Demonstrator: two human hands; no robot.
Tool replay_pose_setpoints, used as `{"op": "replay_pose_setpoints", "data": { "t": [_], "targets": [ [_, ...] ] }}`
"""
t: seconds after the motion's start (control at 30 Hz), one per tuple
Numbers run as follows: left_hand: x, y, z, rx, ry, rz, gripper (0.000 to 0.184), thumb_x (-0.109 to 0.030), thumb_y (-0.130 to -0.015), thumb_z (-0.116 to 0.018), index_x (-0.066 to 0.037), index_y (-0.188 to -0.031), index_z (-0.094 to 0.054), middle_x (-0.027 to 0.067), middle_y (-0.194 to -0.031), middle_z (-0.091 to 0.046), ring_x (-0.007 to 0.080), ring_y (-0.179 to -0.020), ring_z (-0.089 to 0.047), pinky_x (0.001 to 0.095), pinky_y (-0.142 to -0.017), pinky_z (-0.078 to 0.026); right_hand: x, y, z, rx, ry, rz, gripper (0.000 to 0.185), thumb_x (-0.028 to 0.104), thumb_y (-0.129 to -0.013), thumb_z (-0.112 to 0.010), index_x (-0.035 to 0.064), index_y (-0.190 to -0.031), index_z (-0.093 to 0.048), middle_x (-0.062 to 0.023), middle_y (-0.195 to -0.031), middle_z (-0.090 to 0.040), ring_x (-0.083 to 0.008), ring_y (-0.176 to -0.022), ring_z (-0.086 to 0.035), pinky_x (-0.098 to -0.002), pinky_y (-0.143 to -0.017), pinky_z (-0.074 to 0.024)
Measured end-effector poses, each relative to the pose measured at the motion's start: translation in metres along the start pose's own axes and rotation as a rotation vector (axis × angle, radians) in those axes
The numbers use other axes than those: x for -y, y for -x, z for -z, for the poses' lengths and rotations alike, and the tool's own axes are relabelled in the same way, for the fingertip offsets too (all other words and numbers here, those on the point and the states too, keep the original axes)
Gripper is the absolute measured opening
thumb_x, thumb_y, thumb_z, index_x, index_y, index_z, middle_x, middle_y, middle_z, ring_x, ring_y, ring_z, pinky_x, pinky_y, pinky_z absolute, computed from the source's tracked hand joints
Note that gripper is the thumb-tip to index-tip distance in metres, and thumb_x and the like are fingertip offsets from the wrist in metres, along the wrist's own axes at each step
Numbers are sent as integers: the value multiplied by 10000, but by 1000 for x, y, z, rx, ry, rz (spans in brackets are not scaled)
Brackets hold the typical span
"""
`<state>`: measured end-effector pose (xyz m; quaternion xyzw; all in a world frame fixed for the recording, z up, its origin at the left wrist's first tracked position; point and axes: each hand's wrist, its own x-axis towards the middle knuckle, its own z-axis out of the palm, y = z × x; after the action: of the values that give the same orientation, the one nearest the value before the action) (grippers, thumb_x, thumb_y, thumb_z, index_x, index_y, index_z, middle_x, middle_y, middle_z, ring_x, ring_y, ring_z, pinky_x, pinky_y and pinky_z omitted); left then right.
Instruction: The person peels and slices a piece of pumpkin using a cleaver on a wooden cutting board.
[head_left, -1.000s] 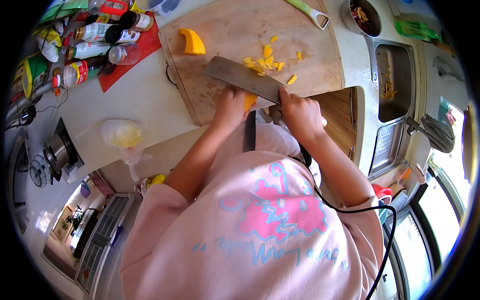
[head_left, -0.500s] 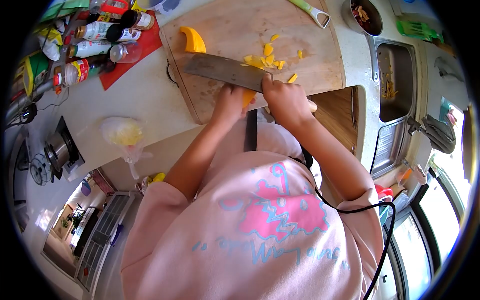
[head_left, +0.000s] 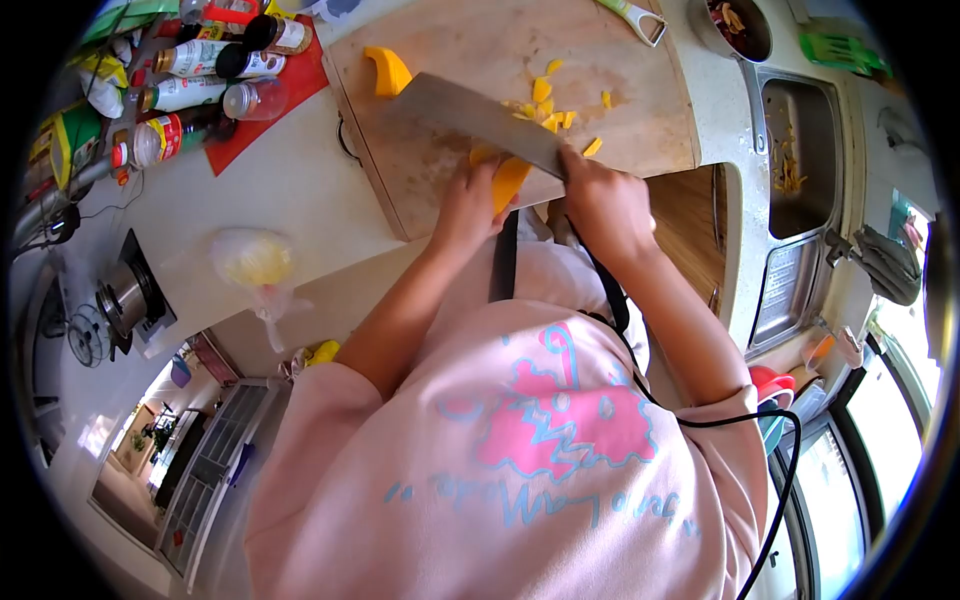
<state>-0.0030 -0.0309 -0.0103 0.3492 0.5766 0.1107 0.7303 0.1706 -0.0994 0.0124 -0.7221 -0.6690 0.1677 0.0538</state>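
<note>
My right hand (head_left: 608, 205) is wrapped round the handle of a broad cleaver (head_left: 485, 122), whose blade slants up to the left over the board. Close to the board's front edge, my left hand (head_left: 467, 205) grips an orange-yellow piece of what looks like pumpkin (head_left: 511, 182), just below the blade. Whether the blade touches the piece, I cannot tell. Beyond the blade lie several small cut bits (head_left: 542, 90). A larger curved pumpkin wedge (head_left: 386, 72) rests near the blade's tip. All of this is on a wooden cutting board (head_left: 640, 130).
A peeler (head_left: 634, 20) lies at the board's far right edge. Past it stand a metal pot (head_left: 732, 28) and a sink (head_left: 800, 200) with peelings. Bottles and jars (head_left: 255, 100) crowd the left, some on a red mat (head_left: 228, 150). A plastic bag (head_left: 255, 262) sits near the counter edge.
The cleaver has shifted right and is tilted more steeply, its tip higher. My right hand has moved right. More of the pumpkin piece in my left hand now shows.
</note>
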Motion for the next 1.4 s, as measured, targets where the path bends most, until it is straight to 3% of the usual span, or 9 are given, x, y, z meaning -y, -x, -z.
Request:
{"op": "replay_pose_setpoints", "data": {
  "t": [0.2, 0.43, 0.5, 0.7, 0.9, 1.03, 1.2, 1.3, 1.4],
  "targets": [
    [11, -3, 10, 180, 334, 71, 293, -321, -990, -446, -53, -975, -563, 86, -735, -594, 107, -525, -489, 243, -420, -344, -13, 33, 24, -73, -40, -61, 420, 53, -781, -646, 81, -1200, -653, -91, -700, -634, -289, -594, -637, -411, -569, -519],
    [33, -8, 22, 172, 212, 7, 78, -159, -973, -533, -97, -945, -570, 23, -751, -562, 96, -591, -485, 230, -494, -357, 1, 49, 15, -81, 0, 64, 493, 13, -726, -624, 71, -1215, -659, -56, -664, -571, -234, -548, -603, -369, -503, -491],
    [32, -8, 25, 219, 200, 10, 60, -123, -974, -530, -102, -933, -568, 14, -768, -561, 90, -609, -487, 227, -501, -360, 0, 47, 15, -111, 32, 127, 419, 72, -763, -615, 29, -1178, -652, -20, -629, -550, -186, -528, -603, -331, -476, -478],
    [23, -3, 19, 185, 96, 26, 99, -214, -1004, -537, -132, -961, -570, -3, -802, -558, 77, -633, -475, 217, -533, -373, -4, 48, 21, -95, 48, 169, 451, 71, -745, -617, 13, -1191, -644, -17, -632, -541, -180, -522, -597, -324, -475, -474],
    [22, -5, 14, 49, 49, 150, 183, -304, -1011, -535, -137, -1062, -591, 21, -935, -645, 105, -771, -603, 283, -649, -510, -2, 49, 22, -67, 100, 168, 473, 78, -740, -610, -7, -1205, -627, -8, -627, -527, -162, -511, -592, -312, -465, -471],
    [24, -9, 21, 138, 52, 158, 199, -313, -1006, -539, -135, -1073, -598, 32, -972, -660, 125, -830, -629, 304, -693, -535, -1, 45, 22, -53, 142, 173, 476, 84, -745, -607, -19, -1210, -617, -5, -630, -535, -153, -504, -590, -302, -455, -471],
    [18, -12, 30, 343, 221, 127, 150, -252, -1010, -511, -139, -934, -574, 3, -835, -588, 102, -691, -535, 261, -580, -461, 2, 37, 27, -28, 217, 182, 480, 89, -751, -608, -29, -1217, -605, -10, -638, -559, -155, -516, -610, -304, -453, -483],
    [-11, 3, 13, 186, 184, 172, 170, -206, -1005, -499, -146, -848, -524, -15, -732, -503, 86, -603, -441, 245, -514, -369, 2, 32, 29, 2, 221, 168, 473, 80, -762, -609, -15, -1226, -607, -19, -641, -565, -166, -519, -613, -315, -455, -484],
    [-5, -2, 19, 294, 223, 126, 191, -197, -1005, -488, -151, -820, -499, -24, -679, -464, 75, -562, -405, 240, -491, -318, 2, 28, 29, 9, 192, 147, 465, 63, -775, -613, 17, -1237, -618, -26, -639, -547, -181, -507, -591, -327, -458, -475]
  ]
}}
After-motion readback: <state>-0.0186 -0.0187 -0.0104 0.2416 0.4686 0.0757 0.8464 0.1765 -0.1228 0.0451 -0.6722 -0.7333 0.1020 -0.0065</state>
